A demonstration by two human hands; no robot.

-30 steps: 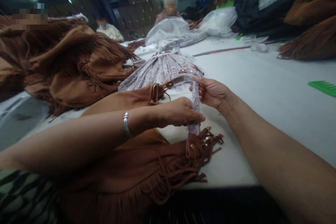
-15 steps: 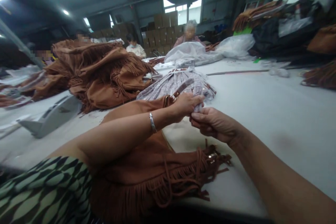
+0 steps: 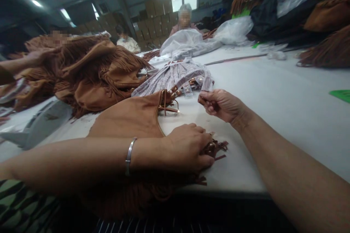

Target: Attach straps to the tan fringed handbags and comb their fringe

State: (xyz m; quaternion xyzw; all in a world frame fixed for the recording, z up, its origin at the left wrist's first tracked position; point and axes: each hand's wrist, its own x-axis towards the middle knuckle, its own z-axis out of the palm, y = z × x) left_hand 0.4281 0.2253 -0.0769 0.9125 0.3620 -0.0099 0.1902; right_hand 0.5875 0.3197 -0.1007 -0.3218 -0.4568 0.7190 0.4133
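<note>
A brown fringed bag [image 3: 131, 111] lies on the table in front of me, one strap fitting at its far corner and another at its near corner. My left hand [image 3: 187, 147] rests across the near corner, fingers curled round the metal fitting and tassels [image 3: 214, 147], which they partly hide. Between the thumb and fingers of my right hand [image 3: 222, 105] is the brown end of a bag strap [image 3: 207, 83]. The strap is wrapped in pale film and arches back to the bag's far fitting. Behind it lies a bundle of wrapped straps [image 3: 158, 78].
Brown fringed bags [image 3: 95, 62] are heaped at the left, where another person's arm [image 3: 24, 63] reaches in. A grey plastic object [image 3: 46, 120] stands before them. Clear plastic [image 3: 183, 42] lies at the back, and a green piece [image 3: 340, 95] at the right.
My left hand has left the strap and come down onto the bag's near corner. My right hand still holds the strap's end, which now stretches away from the bag. Another person's arm has appeared at left.
</note>
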